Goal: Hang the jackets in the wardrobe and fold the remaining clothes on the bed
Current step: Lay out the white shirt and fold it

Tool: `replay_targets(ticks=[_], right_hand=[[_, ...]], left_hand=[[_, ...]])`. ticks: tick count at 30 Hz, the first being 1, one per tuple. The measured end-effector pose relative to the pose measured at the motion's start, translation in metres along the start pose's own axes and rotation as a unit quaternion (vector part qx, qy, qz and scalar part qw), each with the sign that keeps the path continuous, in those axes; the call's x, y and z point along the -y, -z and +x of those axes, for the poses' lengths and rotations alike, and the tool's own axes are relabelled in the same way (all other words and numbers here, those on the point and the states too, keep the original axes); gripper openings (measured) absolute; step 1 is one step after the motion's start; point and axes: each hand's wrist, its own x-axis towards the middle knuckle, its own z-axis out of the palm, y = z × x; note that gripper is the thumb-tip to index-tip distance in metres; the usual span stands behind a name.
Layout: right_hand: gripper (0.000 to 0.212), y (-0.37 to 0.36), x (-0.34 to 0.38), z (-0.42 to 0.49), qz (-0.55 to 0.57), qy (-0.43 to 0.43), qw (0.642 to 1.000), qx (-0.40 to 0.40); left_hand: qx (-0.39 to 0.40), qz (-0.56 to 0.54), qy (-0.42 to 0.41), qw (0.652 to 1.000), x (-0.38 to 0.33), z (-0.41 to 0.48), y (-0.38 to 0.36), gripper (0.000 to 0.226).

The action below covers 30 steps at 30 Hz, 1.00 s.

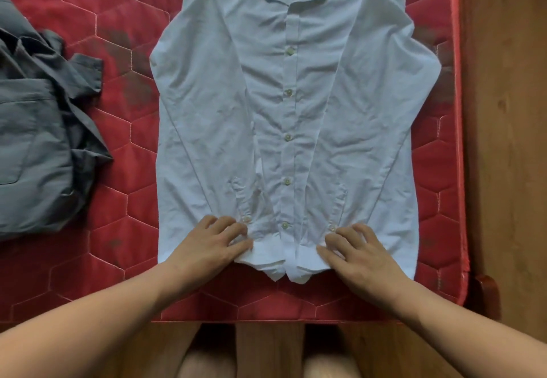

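Note:
A white button-up shirt (284,105) lies flat and face up on the red quilted mattress (118,87), collar far from me, both sleeves laid down along its front. My left hand (211,240) rests on the hem by the left cuff, fingers curled into the fabric. My right hand (359,252) presses the hem by the right cuff in the same way. Whether the fingers pinch the cloth or only press it is unclear. A crumpled grey shirt (38,141) lies at the left edge of the view, apart from both hands.
The mattress's near edge (266,317) runs just behind my forearms. A wooden bed frame (485,292) and wood floor (509,111) lie to the right. My knees (207,363) show below the edge.

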Motion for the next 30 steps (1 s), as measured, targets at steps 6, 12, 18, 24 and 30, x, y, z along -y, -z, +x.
replay_targets(ticks=[6,12,18,24,30], right_hand=[[0.028,0.083,-0.022,0.053,0.173,-0.071,0.951,0.244],[0.023,0.215,-0.167,0.208,0.119,-0.138,0.966,0.182],[0.049,0.278,-0.267,0.312,-0.049,-0.384,0.913,-0.128],[0.064,0.150,-0.203,0.212,0.109,-0.456,0.880,0.078],[0.047,0.081,-0.188,0.169,-0.081,-0.266,0.958,0.074]], left_hand=[[0.102,-0.257,0.132,0.952,0.021,0.042,0.063,0.025],[0.029,-0.160,0.182,0.970,0.162,0.174,0.210,0.039],[-0.220,-0.057,0.418,0.880,0.253,0.260,0.291,0.052],[-0.020,-0.145,0.477,0.867,0.193,0.176,0.143,0.067],[-0.022,0.035,0.325,0.945,0.175,0.149,0.077,0.061]])
